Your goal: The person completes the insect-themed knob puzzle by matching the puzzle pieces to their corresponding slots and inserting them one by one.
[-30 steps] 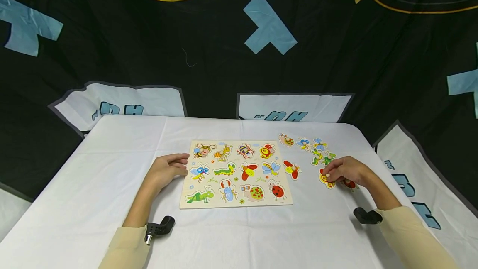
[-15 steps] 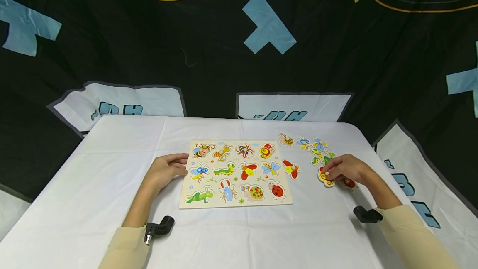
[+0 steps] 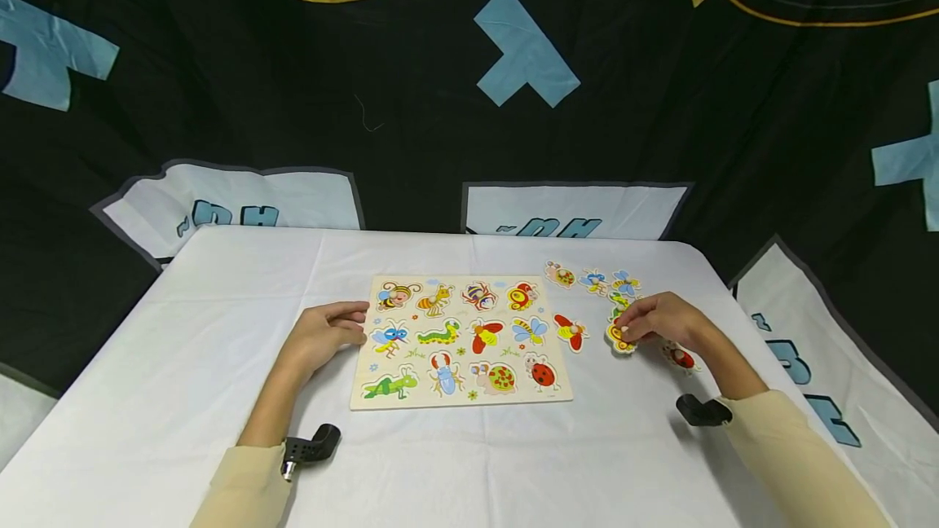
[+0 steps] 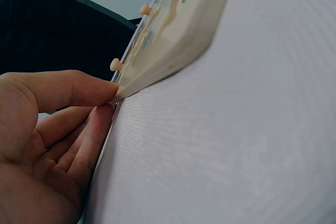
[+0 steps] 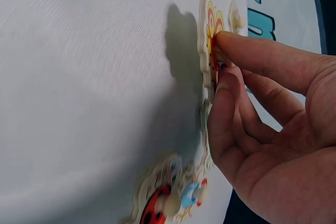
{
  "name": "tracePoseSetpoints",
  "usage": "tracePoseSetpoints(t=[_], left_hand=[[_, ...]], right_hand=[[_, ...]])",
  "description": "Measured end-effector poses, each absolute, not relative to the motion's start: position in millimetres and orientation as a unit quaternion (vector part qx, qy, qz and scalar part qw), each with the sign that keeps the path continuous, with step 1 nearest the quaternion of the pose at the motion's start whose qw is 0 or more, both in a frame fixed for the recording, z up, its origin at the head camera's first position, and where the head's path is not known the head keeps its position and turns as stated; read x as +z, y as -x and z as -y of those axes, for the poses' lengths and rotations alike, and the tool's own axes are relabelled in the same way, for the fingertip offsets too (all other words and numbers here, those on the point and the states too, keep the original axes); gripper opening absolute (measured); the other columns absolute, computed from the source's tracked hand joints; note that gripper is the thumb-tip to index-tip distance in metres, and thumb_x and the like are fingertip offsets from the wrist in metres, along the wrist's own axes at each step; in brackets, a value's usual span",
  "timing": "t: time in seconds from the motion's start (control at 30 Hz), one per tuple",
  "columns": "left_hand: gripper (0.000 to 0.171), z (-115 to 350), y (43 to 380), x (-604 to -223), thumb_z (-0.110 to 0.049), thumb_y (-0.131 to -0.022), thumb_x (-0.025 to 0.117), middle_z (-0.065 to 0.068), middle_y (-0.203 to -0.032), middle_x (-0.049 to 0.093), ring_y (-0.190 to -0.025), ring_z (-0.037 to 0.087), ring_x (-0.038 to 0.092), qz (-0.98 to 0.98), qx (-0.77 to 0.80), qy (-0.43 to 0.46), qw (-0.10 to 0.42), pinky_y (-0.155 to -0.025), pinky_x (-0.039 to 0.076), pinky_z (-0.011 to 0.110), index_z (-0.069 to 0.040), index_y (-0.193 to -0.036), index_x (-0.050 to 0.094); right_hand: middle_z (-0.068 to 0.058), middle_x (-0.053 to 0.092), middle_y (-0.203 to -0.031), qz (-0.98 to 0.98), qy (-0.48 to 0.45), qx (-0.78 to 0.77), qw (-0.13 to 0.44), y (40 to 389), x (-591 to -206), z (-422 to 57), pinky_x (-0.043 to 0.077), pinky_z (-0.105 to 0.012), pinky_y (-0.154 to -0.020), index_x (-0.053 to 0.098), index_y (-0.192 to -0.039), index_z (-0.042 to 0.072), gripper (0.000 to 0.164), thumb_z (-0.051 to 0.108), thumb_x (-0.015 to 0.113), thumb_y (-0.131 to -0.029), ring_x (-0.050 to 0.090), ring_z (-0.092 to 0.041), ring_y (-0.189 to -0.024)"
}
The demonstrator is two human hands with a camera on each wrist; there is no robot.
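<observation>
A wooden peg puzzle board (image 3: pixel 411 357) printed with insects lies flat on the white tablecloth. My left hand (image 3: pixel 317 338) is at its left side, thumb and fingertips touching the edge; in the left wrist view the thumb (image 4: pixel 68 88) meets the board's rim. My right hand (image 3: pixel 663 323) pinches a yellow and red butterfly puzzle piece (image 5: pixel 208 45) by its knob, thumb against index finger. A shadow beside the piece shows on the cloth in the right wrist view. A ladybug piece (image 3: pixel 680 357) lies under and behind that hand.
Right of the board lies a red-winged insect piece (image 3: pixel 570 332). Farther back are a snail piece (image 3: pixel 561 275), a blue mosquito piece (image 3: pixel 593 281) and a blue-winged dragonfly piece (image 3: pixel 625 283). Green pieces (image 3: pixel 619 300) are partly covered by the right hand. A dark patterned backdrop (image 3: pixel 411 137) hangs behind the table.
My right hand has moved a little left and away from me, carrying the butterfly piece off its spot near the ladybug piece, which now shows more. The left hand and board stay put.
</observation>
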State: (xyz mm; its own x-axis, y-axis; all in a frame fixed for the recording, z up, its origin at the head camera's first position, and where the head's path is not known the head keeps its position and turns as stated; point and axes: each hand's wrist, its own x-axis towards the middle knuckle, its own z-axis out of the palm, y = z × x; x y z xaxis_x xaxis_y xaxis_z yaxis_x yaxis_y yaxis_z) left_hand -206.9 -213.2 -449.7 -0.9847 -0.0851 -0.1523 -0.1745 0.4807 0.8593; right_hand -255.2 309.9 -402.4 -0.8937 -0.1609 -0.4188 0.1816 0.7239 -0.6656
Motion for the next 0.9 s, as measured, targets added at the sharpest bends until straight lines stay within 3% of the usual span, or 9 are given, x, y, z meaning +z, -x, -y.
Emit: tracePoseSetpoints(t=[0.27, 0.9], left_hand=[[0.059, 214, 206, -448, -0.009, -0.084, 0.075, 0.013, -0.127, 0.068, -0.108, 0.023, 0.066, -0.859, 0.504, 0.074, 0.05, -0.102, 0.042, 0.044, -0.009, -0.141, 0.06], [0.059, 214, 207, -449, -0.008, -0.083, 0.075, 0.014, -0.127, 0.067, -0.107, 0.021, 0.067, -0.855, 0.512, 0.071, 0.049, -0.099, 0.044, 0.039, -0.008, -0.141, 0.06]], right_hand=[[-0.006, 0.075, -0.106, -0.9, -0.003, -0.379, 0.216, 265, -404, -293, 0.054, -0.03, -0.078, 0.076, -0.106, 0.005, 0.026, 0.02, 0.079, -0.085, 0.063, -0.019, -0.087], [-0.006, 0.075, -0.098, -0.911, 0.006, -0.375, 0.17, 284, -402, -244, 0.052, -0.033, -0.073, 0.076, -0.102, 0.004, 0.023, 0.017, 0.08, -0.083, 0.06, -0.017, -0.078]])
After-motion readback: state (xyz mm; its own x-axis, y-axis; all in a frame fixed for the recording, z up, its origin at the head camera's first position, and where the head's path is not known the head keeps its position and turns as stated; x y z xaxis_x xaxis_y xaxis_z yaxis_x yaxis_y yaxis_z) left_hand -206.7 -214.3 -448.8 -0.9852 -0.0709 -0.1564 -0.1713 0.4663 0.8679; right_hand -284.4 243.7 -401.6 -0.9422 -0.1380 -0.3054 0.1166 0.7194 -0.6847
